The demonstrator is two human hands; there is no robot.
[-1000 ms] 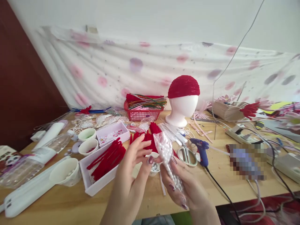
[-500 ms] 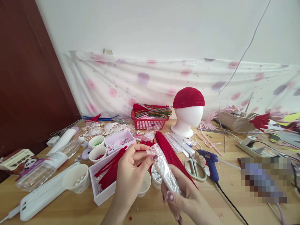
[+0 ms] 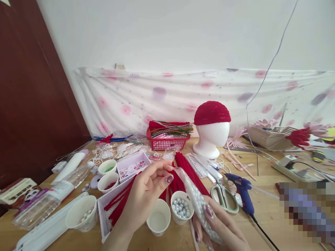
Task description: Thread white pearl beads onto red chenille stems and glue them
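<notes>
A clear plastic bag of white pearl beads slants across the space between my hands. My right hand is wrapped round its lower part. At the bag's upper end, my left hand has thumb and fingers drawn together in a pinch; the exact contact is partly hidden by the fingers. Just below the bag stands a paper cup of silvery-white pearl beads. Another white paper cup is beside it, below my left hand. Red chenille stems lie behind the bag.
Scissors and a blue glue gun lie at the right. A foam head wears a red cap. Behind stands a red basket of stems. At left are a white box, bead cups and a plastic bottle.
My right hand has moved down and right with the bag, which now looks more drawn out. Both cups between my hands show more fully. The view has shifted slightly.
</notes>
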